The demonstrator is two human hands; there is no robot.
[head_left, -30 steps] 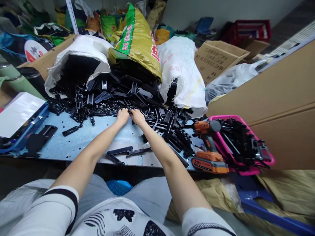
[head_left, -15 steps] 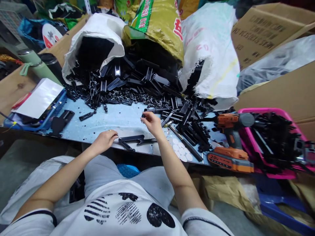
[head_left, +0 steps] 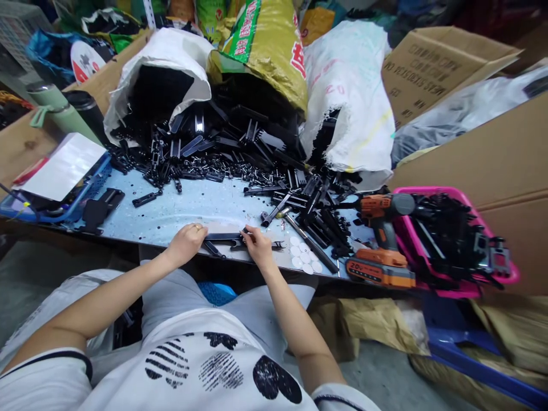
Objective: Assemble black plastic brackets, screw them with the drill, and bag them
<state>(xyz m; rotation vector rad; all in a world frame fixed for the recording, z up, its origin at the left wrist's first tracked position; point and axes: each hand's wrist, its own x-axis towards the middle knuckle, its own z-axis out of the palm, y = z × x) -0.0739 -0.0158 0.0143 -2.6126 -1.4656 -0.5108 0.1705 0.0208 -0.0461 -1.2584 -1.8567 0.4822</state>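
At the front edge of the bench, my left hand (head_left: 187, 244) is closed on the left end of a long flat black strip part (head_left: 223, 236). A thinner black arm (head_left: 214, 249) slants out below that strip. My right hand (head_left: 258, 245) is at the strip's right end, thumb and finger pinched on a small dark piece (head_left: 245, 230) whose kind I cannot make out. Another black part with a forked tip (head_left: 278, 245) sticks out to the right from under my right hand. The fingers partly hide both ends of the strip.
Small black parts (head_left: 205, 168) are heaped behind, spilling from a white sack (head_left: 184, 48), with more sacks alongside. To the right are a hammer (head_left: 310, 242), white round discs (head_left: 305, 257), an orange cordless drill (head_left: 381, 265) and a pink basket (head_left: 460, 292). A blue basket (head_left: 88, 191) stands left.
My right hand has come down and toward me, from above the bench to the right end of the strip, with the small dark piece. The left hand stays at the strip's left end.
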